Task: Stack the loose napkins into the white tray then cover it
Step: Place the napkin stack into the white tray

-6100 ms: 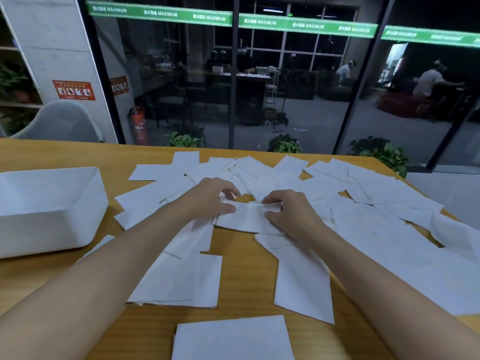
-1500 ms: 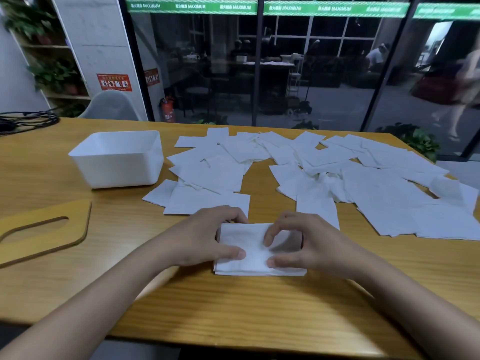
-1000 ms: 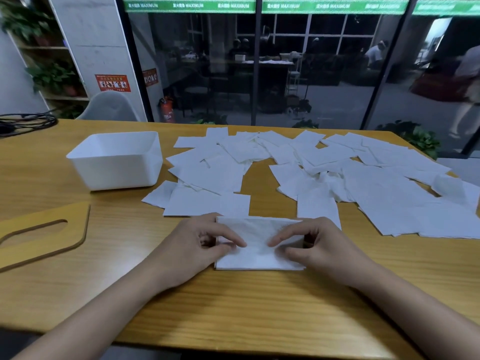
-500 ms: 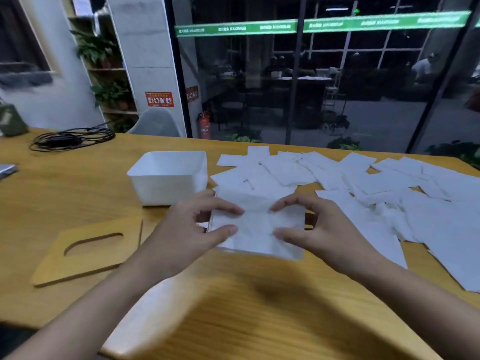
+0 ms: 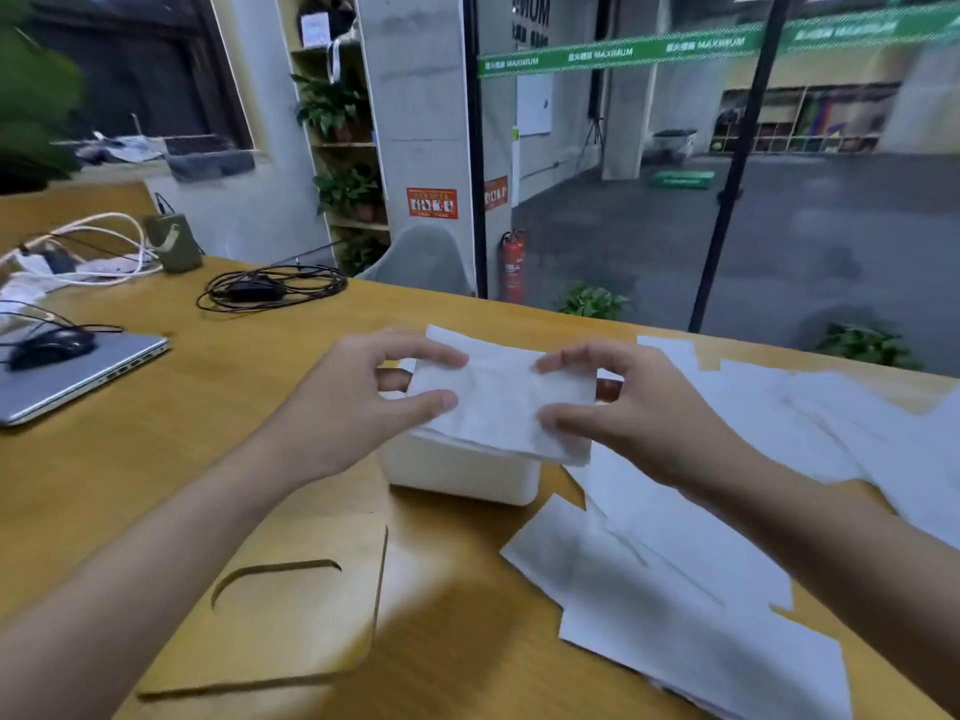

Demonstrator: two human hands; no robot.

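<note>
Pinching napkin stack [image 5: 498, 402] at both ends, left hand [image 5: 363, 402] and right hand [image 5: 639, 413], level over white tray [image 5: 462, 475], probably for square drop-in. More loose napkins [image 5: 675, 589] right of tray; wooden lid [image 5: 291, 600] in front, unused.

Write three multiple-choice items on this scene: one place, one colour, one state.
1. Relative to the tray, the napkin stack is: A left of it; B above it; C far behind it.
2. The lid is: A white; B green; C wood-tan.
3. The stack is: A gripped by left hand and right hand; B lying loose; C gripped one-handed.
Answers: B, the tray's wall shows right under it; C, it matches the table; A, thumbs and fingers of both hands pinch its ends.
</note>
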